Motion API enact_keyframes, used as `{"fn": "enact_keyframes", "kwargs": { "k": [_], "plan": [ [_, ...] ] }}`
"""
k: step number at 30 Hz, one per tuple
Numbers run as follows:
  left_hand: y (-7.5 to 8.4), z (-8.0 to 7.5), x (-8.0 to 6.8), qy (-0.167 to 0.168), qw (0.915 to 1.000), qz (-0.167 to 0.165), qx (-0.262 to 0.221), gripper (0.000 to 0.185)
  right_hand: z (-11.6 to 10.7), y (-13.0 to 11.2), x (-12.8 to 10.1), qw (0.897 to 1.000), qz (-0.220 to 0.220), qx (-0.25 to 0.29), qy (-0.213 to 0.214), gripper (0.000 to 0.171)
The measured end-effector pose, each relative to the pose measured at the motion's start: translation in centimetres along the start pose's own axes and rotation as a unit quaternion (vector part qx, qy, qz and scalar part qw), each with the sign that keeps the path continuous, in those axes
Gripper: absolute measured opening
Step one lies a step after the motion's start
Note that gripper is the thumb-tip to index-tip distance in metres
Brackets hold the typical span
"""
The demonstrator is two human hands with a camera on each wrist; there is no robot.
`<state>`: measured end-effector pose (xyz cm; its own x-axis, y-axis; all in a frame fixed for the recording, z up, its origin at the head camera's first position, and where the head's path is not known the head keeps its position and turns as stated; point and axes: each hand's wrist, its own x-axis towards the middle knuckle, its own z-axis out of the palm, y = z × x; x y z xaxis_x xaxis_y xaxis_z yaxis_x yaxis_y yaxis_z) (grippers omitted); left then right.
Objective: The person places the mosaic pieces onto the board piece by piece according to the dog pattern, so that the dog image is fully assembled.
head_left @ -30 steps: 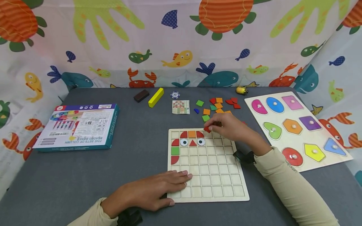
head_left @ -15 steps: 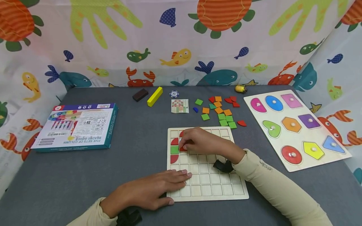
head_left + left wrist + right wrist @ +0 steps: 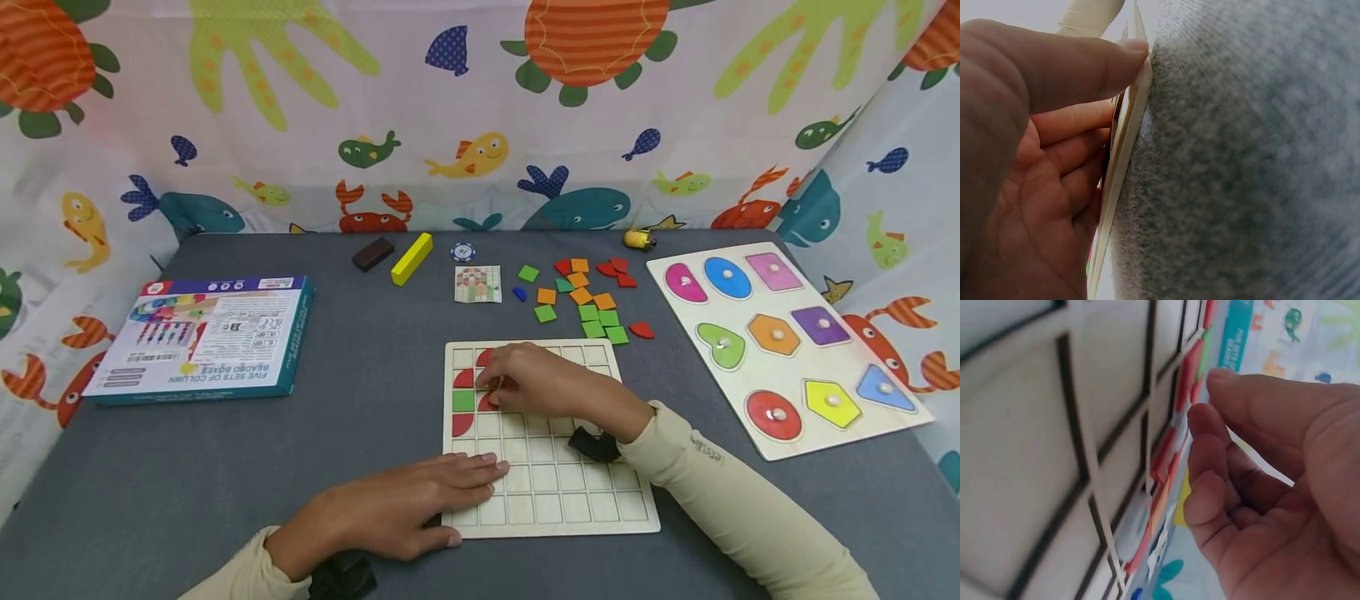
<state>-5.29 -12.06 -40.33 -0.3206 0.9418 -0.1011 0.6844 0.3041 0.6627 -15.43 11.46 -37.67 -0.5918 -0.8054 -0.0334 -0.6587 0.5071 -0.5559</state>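
Your right hand [image 3: 536, 385] sits over the upper-left cells of the grid board [image 3: 570, 492], fingertips pressing a red piece [image 3: 486, 402] just at 3 o'clock of the green square [image 3: 463, 400]; whether the fingers pinch it or only push it, you cannot tell. Your left hand [image 3: 405, 508] lies flat with fingers straight on the board's near-left corner, at 7 o'clock from the right hand. Loose tiles [image 3: 592, 304] lie beyond the board at 1 o'clock, the shape puzzle [image 3: 787, 333] at 3 o'clock, the box [image 3: 202, 337] at 9 o'clock.
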Motion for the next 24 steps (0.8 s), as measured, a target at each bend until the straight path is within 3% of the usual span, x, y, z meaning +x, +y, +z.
{"fn": "enact_keyframes", "kwargs": {
  "k": [8,13,19,24],
  "plan": [
    [0.1,0.0,-0.1,0.001,1.0,-0.004,-0.003,0.064,-2.0,1.9,-2.7,0.997,0.027,0.045,0.062,0.017],
    [0.1,0.0,-0.2,-0.001,0.9999,-0.009,-0.006,0.063,-3.1,3.4,-4.9,0.992,0.068,0.055,0.088,0.019],
    [0.0,0.0,-0.2,0.0,1.0,-0.006,-0.006,0.064,-4.2,5.7,-7.4,0.983,0.128,0.007,0.134,0.021],
    [-0.1,0.2,-0.2,0.004,1.0,-0.001,-0.004,0.064,-5.3,7.5,-9.0,0.972,0.184,-0.05,0.139,0.026]
  ]
}}
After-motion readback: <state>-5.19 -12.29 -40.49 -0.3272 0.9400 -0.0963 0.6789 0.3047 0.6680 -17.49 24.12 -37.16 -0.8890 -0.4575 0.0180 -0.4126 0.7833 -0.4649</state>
